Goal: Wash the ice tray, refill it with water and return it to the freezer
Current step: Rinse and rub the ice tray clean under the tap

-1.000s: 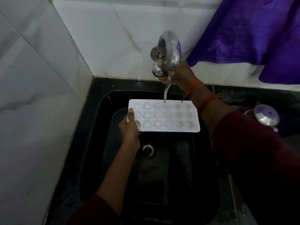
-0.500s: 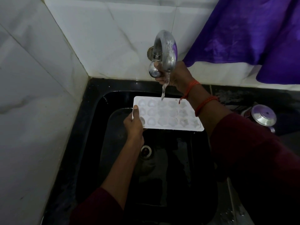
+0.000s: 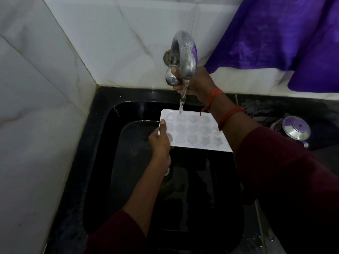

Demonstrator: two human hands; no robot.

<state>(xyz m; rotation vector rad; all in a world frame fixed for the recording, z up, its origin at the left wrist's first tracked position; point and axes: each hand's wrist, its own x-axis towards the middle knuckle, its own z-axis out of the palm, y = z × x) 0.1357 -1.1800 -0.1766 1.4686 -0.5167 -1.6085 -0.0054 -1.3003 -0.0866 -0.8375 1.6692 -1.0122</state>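
Below the tap (image 3: 185, 54), the left hand (image 3: 159, 142) pinches the ice tray (image 3: 194, 132) by one end; the right hand (image 3: 200, 85) grips the knob (image 3: 171, 78).

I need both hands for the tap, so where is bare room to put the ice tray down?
Bare: the sink floor near the drain, below the ice tray in the left hand; also the wet counter between the right hand, which grips the tap knob, and the steel lid. Crowded: under the tap, where tray, stream and both hands meet.

Purple cloth (image 3: 275, 33) upper right; steel lid (image 3: 296, 130) on counter (image 3: 271, 107).
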